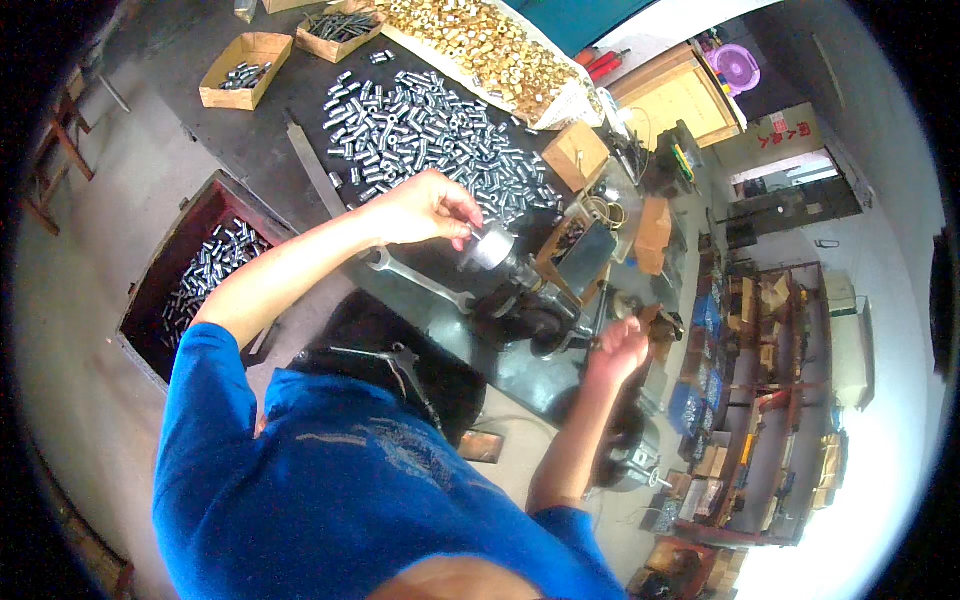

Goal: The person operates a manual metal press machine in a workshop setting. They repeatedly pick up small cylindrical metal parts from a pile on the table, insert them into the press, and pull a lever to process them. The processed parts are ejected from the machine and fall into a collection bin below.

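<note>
My left hand (436,212) reaches across the bench with thumb and fingers pinched together at the face of a round silver machine head (490,247). Whatever sits between those fingertips is too small and covered to name. Behind the head runs the dark body of a small bench machine (545,312). On its right side my right hand (622,350) is curled closed by the machine's end; what it grips, if anything, is hidden. A large open-ended spanner (425,281) lies just below my left wrist. Beyond that hand spreads a heap of short silver metal sleeves (430,140).
Brass fittings (480,55) cover a white sheet at the back. Small cardboard boxes (225,98) stand at far left. A wooden crate (135,300) of metal pieces is beside my left arm. A flat metal bar (315,170), dark phone (585,258) and shelves (770,400) are around.
</note>
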A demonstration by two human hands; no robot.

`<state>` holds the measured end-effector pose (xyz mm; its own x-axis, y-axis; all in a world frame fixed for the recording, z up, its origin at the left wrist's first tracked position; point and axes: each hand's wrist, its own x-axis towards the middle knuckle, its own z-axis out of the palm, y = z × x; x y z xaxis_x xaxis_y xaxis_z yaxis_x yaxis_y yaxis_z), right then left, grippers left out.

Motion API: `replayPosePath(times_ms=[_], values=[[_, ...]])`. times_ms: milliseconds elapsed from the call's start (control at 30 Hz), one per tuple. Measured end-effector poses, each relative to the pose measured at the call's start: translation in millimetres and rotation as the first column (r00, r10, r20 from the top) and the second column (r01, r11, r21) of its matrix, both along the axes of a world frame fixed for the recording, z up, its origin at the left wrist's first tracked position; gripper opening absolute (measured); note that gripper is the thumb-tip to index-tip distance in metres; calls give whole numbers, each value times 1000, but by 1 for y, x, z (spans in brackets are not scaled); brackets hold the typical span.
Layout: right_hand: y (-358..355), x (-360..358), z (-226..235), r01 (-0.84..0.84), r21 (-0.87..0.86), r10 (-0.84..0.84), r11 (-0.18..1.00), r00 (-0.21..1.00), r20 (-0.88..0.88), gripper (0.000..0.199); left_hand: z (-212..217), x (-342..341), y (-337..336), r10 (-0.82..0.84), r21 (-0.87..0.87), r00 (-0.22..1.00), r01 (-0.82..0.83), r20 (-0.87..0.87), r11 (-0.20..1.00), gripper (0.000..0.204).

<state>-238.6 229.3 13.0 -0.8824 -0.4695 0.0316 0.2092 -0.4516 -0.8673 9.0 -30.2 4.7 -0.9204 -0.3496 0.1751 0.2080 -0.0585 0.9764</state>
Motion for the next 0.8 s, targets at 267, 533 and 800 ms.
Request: replayPosePath(times_ms=[267,533,800], values=[[-37,5,-54,229,263,-274,937,950,151,18,-1,-1,3,55,-199,996,-69,-76,978,16],[37,74,-38,116,90,-123,989,990,73,15,-2,-1,0,83,-129,996,-86,-33,988,11],[8,-15,-12,38,-72,-31,997,995,94,19,2,-4,5,43,-68,997,-48,-66,997,12]])
